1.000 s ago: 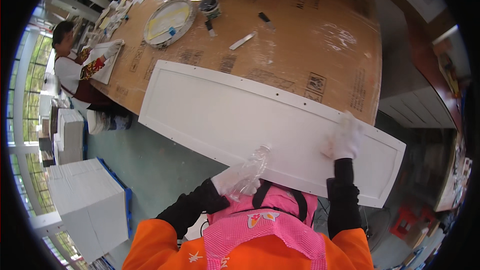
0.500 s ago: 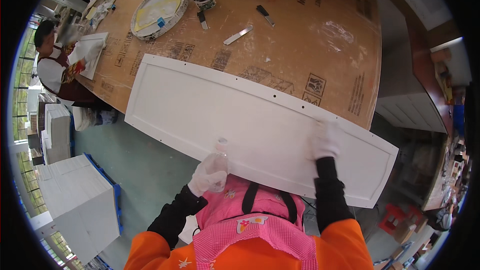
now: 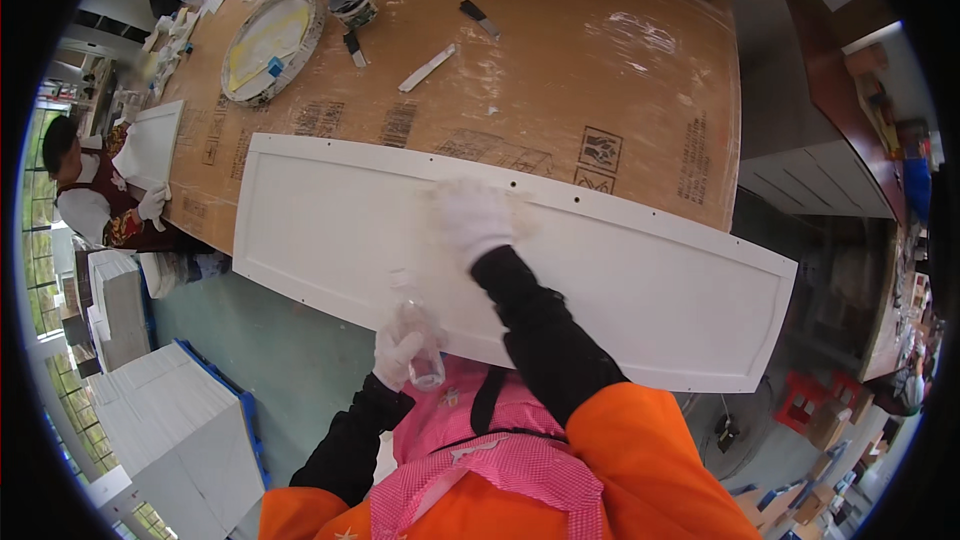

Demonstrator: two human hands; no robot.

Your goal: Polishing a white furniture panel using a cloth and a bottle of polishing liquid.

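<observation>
A long white panel (image 3: 600, 270) with a raised frame and small holes along its edge lies across the near side of the table. My left hand (image 3: 394, 355), in a white glove, is wrapped round a clear bottle (image 3: 428, 365) at the panel's near edge. Over the panel's far edge, left of its middle, is my right hand (image 3: 474, 220), also gloved and smeared by motion. A pale beige blur surrounds its fingers; whether that is a cloth cannot be made out.
Brown cardboard covers the table (image 3: 640, 100). On it are a round lid (image 3: 270, 45) with a blue block, a dark-topped tub (image 3: 352, 2) and several scrapers (image 3: 428, 68). At the far left a person (image 3: 90, 180) handles another white panel. Stacked boards (image 3: 170, 420) stand on the floor.
My right hand has swept left along the panel, from its right part to left of the middle. The left hand still grips the bottle. The whole view has shifted slightly.
</observation>
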